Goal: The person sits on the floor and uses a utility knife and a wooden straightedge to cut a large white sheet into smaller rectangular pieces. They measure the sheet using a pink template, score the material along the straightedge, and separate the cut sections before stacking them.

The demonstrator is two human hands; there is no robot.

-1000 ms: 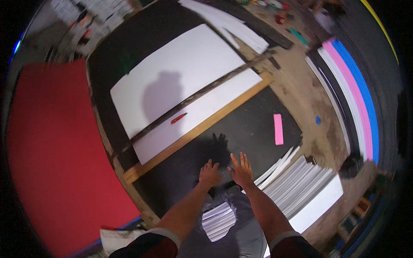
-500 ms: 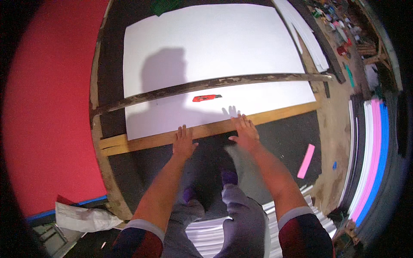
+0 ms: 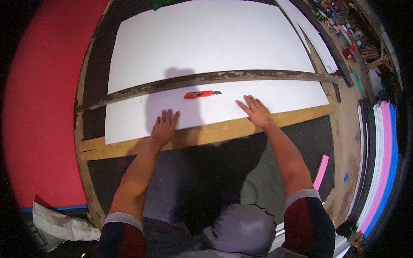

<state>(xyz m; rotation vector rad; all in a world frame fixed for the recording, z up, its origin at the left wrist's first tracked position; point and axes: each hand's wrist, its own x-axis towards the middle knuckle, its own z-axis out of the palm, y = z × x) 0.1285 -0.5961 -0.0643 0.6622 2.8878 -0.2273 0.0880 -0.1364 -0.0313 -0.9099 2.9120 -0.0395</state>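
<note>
Left hand (image 3: 164, 129) and right hand (image 3: 257, 113) are resting over the sheet (image 3: 206, 43), fingers apart; it is looking light, bendy, best held along its near edge.

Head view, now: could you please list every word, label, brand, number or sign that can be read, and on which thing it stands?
No text can be read here.
Red cutter: dark marks on its body, too small and blurred to tell whether they are letters.
Cluttered small items at the upper right: too small for any label to be read.
White sheet and red sheet: no lettering visible.
</note>
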